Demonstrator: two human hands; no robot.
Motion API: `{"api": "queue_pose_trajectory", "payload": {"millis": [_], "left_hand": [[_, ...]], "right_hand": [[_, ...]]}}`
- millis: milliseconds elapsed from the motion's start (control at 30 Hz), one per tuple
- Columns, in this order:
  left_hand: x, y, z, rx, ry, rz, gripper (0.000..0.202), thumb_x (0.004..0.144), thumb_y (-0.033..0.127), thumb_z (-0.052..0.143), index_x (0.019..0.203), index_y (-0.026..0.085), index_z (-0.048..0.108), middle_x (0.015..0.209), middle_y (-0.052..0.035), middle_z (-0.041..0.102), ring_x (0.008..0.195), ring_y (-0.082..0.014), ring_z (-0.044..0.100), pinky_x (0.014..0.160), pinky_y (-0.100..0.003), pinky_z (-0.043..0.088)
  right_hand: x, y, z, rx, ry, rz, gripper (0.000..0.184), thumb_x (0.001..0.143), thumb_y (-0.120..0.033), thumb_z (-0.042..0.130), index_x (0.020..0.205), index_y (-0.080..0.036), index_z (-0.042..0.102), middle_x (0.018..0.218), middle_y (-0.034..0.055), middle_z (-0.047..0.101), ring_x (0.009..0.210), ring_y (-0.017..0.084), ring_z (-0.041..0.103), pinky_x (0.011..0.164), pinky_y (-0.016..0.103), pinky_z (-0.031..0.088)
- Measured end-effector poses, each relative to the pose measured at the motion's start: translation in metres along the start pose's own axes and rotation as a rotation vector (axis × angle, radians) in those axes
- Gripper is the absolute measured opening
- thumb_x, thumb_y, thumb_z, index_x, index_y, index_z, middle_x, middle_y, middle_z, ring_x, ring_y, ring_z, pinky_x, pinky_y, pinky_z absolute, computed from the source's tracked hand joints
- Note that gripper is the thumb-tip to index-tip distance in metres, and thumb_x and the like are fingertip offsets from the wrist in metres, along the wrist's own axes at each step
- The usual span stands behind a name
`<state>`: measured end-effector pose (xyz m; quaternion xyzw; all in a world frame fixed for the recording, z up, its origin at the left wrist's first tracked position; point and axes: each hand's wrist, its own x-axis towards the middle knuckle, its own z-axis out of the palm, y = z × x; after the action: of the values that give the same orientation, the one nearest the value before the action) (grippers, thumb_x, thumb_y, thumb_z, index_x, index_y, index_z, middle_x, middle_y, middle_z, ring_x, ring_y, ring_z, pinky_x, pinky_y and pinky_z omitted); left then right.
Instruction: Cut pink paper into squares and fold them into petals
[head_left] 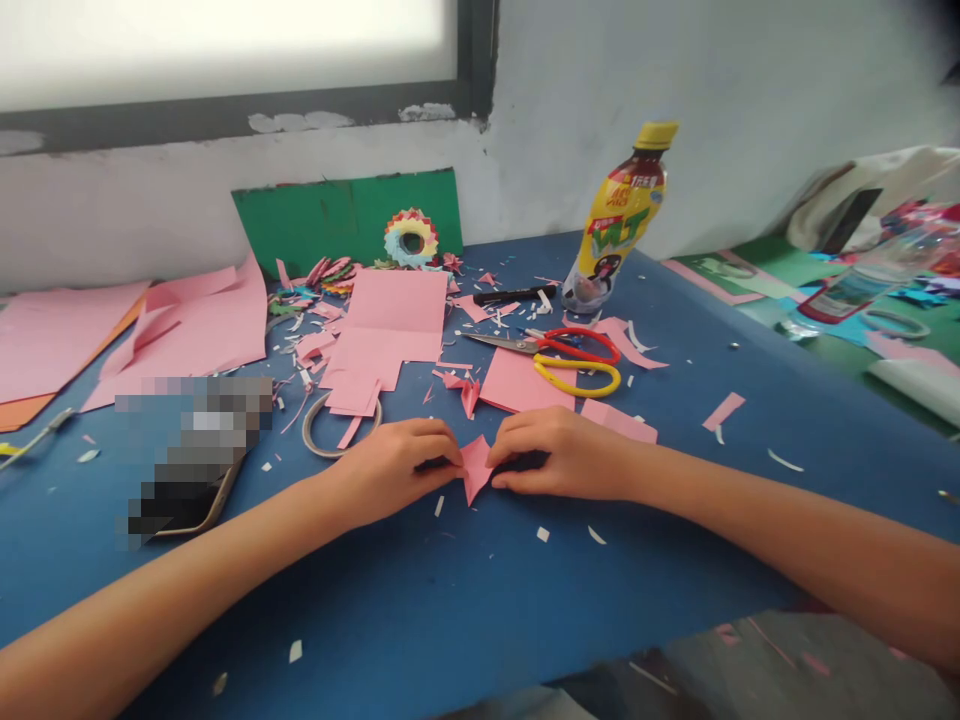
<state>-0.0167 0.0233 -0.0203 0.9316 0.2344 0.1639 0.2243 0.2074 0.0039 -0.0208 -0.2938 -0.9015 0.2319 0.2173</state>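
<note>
Between my hands, just above the blue table (450,620), is a small folded piece of pink paper (475,470) with pointed corners. My left hand (401,465) pinches its left side between thumb and fingers. Its right side is pinched by my right hand (540,450). Right behind it lies another folded pink paper piece (469,395). Scissors (577,362) with one red and one yellow handle rest on a pink paper stack (517,383) beyond my right hand. A roll of tape (306,432) lies past my left hand, partly under pink paper strips.
Large pink sheets (187,330) and a blurred-out phone (202,470) lie at left. Cut pink paper (397,315), a black marker (514,295) and a yellow-capped drink bottle (619,225) stand or lie farther back. A paper ring (411,238) leans against a green board (337,220). Scraps are scattered about.
</note>
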Motion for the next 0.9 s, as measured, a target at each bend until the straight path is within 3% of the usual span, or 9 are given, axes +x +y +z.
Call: {"api": "queue_pose_trajectory", "payload": {"millis": [400,667,800,900], "left_hand": [[0.001,0.006,0.004,0.052,0.11,-0.007,0.013,0.084,0.019,0.051,0.081,0.016,0.063,0.086,-0.0043,0.064,0.078,-0.0127,0.061,0.07,-0.021,0.049],[-0.001,0.007,0.01,0.099,0.112,-0.012,0.014,0.085,0.018,0.05,0.085,0.017,0.063,0.087,-0.0039,0.066,0.079,-0.0135,0.062,0.071,-0.022,0.05],[-0.001,0.009,0.013,0.095,0.122,-0.075,0.013,0.083,0.018,0.052,0.09,0.018,0.063,0.083,-0.0032,0.067,0.078,-0.0142,0.062,0.07,-0.023,0.05],[-0.001,0.012,0.014,0.035,0.137,-0.195,0.016,0.079,0.017,0.056,0.094,0.019,0.063,0.079,-0.0018,0.066,0.072,-0.0132,0.061,0.064,-0.022,0.049]], "right_hand": [[-0.002,0.003,0.0,-0.112,0.047,-0.058,0.01,0.08,-0.013,0.055,0.077,-0.014,0.064,0.081,0.005,0.066,0.075,0.014,0.061,0.071,0.023,0.046],[-0.001,0.003,0.006,-0.184,0.045,-0.13,0.013,0.084,-0.015,0.051,0.084,-0.014,0.064,0.086,0.0062,0.065,0.079,0.014,0.06,0.075,0.024,0.047],[0.0,0.001,0.009,-0.16,0.047,-0.107,0.014,0.083,-0.016,0.051,0.086,-0.014,0.064,0.088,0.0072,0.065,0.081,0.015,0.06,0.076,0.026,0.048],[0.002,-0.003,0.012,-0.054,0.093,0.026,0.011,0.079,-0.014,0.055,0.087,-0.014,0.063,0.084,0.0054,0.065,0.078,0.014,0.06,0.073,0.025,0.048]]}}
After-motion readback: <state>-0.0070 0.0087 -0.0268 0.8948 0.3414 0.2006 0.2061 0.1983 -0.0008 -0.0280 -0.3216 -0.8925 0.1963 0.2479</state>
